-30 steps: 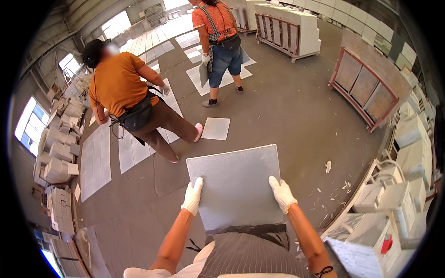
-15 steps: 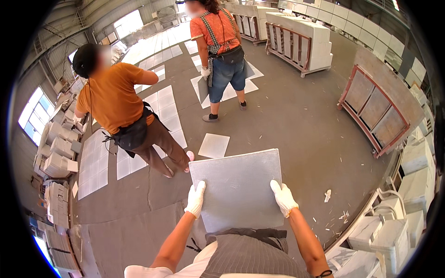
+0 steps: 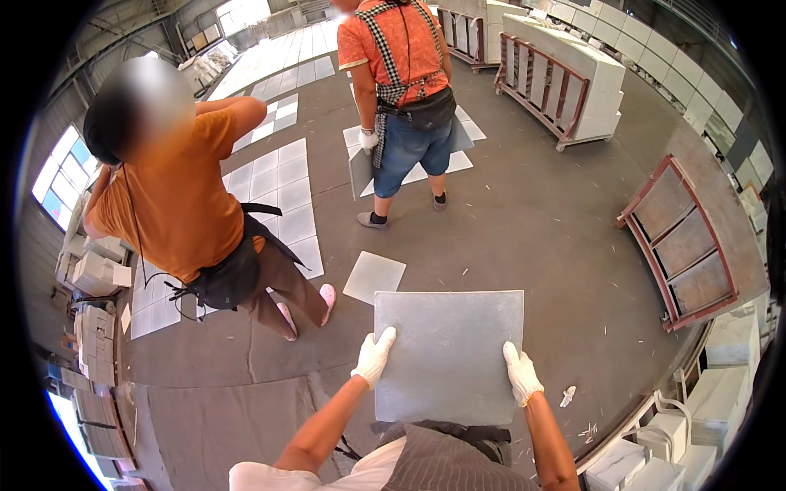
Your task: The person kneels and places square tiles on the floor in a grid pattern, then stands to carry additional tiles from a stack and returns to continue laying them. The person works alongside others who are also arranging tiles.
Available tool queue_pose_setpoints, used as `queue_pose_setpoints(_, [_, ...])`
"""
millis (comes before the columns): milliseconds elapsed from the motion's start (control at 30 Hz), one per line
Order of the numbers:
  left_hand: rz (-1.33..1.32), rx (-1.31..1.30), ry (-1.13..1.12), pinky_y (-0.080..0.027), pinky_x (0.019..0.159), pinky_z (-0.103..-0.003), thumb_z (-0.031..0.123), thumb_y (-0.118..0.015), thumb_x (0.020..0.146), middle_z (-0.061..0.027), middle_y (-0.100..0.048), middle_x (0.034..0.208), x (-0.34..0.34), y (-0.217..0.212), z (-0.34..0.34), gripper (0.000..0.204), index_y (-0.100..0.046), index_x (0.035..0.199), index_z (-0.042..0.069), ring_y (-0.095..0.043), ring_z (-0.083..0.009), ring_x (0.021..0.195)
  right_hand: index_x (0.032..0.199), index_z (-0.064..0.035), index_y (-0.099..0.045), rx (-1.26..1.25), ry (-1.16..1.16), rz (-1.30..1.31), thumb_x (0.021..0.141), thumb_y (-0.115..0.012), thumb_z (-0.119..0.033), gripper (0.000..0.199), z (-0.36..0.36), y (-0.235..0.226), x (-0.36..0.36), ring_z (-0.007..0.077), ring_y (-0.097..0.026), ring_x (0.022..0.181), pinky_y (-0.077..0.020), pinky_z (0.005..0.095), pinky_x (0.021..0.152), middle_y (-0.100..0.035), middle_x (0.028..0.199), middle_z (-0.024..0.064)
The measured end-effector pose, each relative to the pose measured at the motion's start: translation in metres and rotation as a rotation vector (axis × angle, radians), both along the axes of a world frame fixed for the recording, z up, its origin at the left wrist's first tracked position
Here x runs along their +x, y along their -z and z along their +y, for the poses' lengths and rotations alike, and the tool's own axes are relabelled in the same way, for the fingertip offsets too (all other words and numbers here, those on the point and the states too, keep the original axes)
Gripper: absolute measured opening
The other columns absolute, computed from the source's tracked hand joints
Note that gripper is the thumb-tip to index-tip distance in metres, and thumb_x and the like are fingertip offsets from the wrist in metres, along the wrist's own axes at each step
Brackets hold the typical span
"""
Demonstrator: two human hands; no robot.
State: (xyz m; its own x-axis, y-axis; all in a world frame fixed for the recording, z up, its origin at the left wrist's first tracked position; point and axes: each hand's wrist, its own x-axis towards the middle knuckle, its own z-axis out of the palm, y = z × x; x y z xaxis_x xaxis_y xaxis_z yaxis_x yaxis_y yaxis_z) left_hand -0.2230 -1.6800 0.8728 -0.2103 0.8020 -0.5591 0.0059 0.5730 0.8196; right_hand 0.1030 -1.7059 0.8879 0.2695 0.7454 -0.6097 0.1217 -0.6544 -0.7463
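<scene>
The workshop floor (image 3: 524, 237) carries pale tiles (image 3: 282, 184). Left hand (image 3: 374, 357) and right hand (image 3: 522, 374) pinch opposite edges of a plain grey slab (image 3: 449, 352).

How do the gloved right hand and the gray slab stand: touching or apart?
Touching: the head view shows the right hand gripping the gray slab by its edge, thumb on its face.

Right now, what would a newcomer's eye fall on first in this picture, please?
Probably the flat grey slab, low and just right of centre, held at its sides by the gloved left hand and right hand. Then come a co-worker in orange at the left, and a co-worker in patterned coral near the top centre.
</scene>
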Motion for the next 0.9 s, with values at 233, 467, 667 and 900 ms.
queue_pose_setpoints(233, [-0.029,-0.017,-0.08,-0.044,0.091,-0.035,0.054,-0.063,0.087,-0.0121,-0.061,0.112,0.018,0.005,0.05,0.07,-0.051,0.124,-0.004,-0.056,-0.0195,0.101,0.128,0.0055,-0.05,0.007,-0.076,0.215,0.088,-0.065,-0.039,0.061,0.064,-0.011,0.025,0.0227,-0.056,0.109,-0.044,0.0358,0.095,-0.059,0.119,0.0172])
queue_pose_setpoints(467, [0.045,-0.033,-0.166,-0.044,0.09,-0.035,0.053,-0.063,0.087,-0.0127,-0.062,0.111,0.044,0.001,0.091,0.069,-0.052,0.123,-0.004,-0.057,-0.0192,0.1,0.129,0.0032,-0.045,0.044,-0.196,0.264,0.086,-0.07,-0.031,0.06,0.128,-0.018,0.047,0.0222,-0.057,0.103,-0.0472,0.0378,0.09,-0.059,0.118,0.0147])
queue_pose_setpoints(667, [-0.033,-0.015,-0.28,-0.044,0.09,-0.035,0.054,-0.063,0.087,-0.0131,-0.062,0.112,0.099,-0.006,0.144,0.069,-0.052,0.123,-0.004,-0.057,-0.0195,0.1,0.123,0.0032,-0.051,0.073,-0.268,0.097,0.083,-0.073,-0.037,0.061,0.214,-0.001,0.092,0.0237,-0.059,0.104,-0.0473,0.0373,0.091,-0.063,0.113,0.0157])
queue_pose_setpoints(900, [0.014,0.009,-0.401,-0.044,0.09,-0.035,0.056,-0.062,0.087,-0.0131,-0.061,0.114,0.172,-0.002,0.186,0.073,-0.052,0.125,-0.005,-0.056,-0.0189,0.101,0.123,0.0045,-0.052,0.05,-0.45,0.004,0.083,-0.072,-0.039,0.063,0.3,-0.013,0.152,0.0247,-0.061,0.103,-0.0477,0.0375,0.091,-0.064,0.114,0.0169])
